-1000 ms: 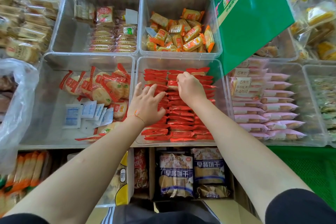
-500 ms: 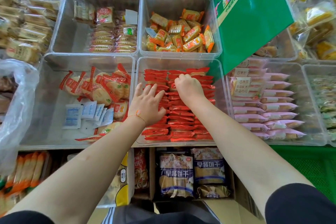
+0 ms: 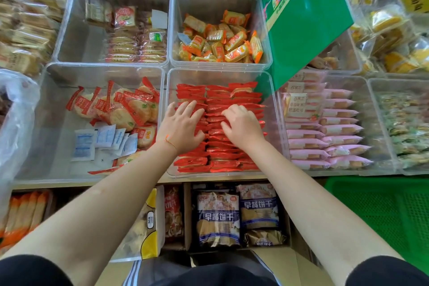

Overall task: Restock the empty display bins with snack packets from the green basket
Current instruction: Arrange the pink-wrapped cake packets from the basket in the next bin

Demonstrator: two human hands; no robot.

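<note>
Rows of red snack packets (image 3: 232, 97) fill a clear display bin (image 3: 274, 100) in the middle of the shelf. My left hand (image 3: 180, 125) lies flat with spread fingers on the left rows of packets. Beside it, my right hand (image 3: 241, 124) rests on the middle rows with its fingers bent down onto the packets; whether it pinches one I cannot tell. A green basket (image 3: 380, 216) stands low at the right, and its visible part shows no packets.
Clear bins surround the red one: round rice crackers and white sachets (image 3: 116, 118) left, orange packets (image 3: 220, 42) behind, pink packets (image 3: 325, 123) right. A green box (image 3: 304, 18) leans over the back right. Cartons with bagged biscuits (image 3: 236, 213) sit below the shelf edge.
My right hand has drawn back from the far rows toward me and now sits level with my left hand. The left hand has barely moved.
</note>
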